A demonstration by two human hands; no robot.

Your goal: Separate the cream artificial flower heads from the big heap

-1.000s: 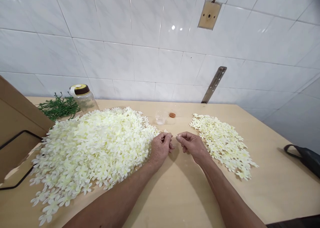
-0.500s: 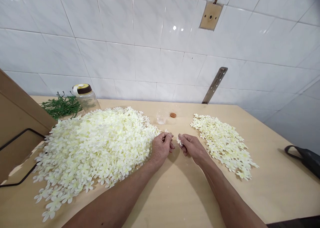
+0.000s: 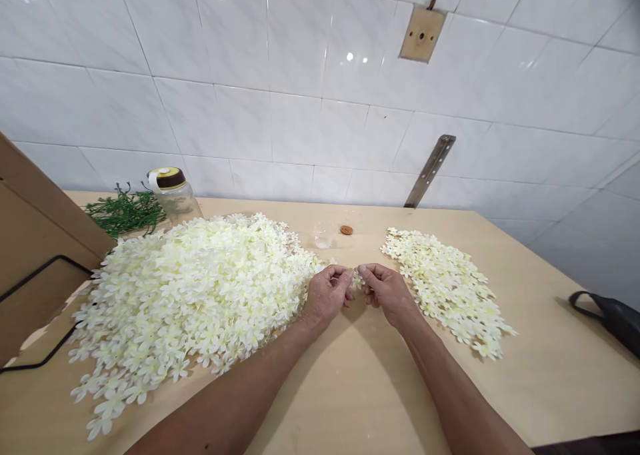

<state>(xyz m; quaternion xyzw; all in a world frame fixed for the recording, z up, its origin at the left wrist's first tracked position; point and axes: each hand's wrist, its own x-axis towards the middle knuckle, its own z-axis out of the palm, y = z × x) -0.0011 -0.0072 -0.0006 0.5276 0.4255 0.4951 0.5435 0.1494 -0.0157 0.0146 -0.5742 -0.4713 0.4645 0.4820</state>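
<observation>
A single pale artificial flower (image 3: 357, 280) is pinched between the thumb and fingers of my right hand (image 3: 391, 294). My left hand (image 3: 327, 295) is closed in a pinch right beside it, its fingertips at the flower's edge. What the left fingertips grip is too small to make out. Close by the left hand spreads a large heap of cream-white artificial flowers (image 3: 210, 288). To the right of my right hand lies a smaller, flatter spread of the same flowers (image 3: 447, 288).
Behind the hands are a small clear plastic dish (image 3: 323, 240) and a brown oval piece (image 3: 347, 230). At the back left stand a clear bottle (image 3: 177, 202) and green artificial stems (image 3: 123, 212). A cardboard box (image 3: 45, 255) borders the left; a black strap (image 3: 607, 312) lies right.
My hands have come together, the left moving slightly right, so that its fingertips now meet the flower in my right hand. The heaps look unchanged.
</observation>
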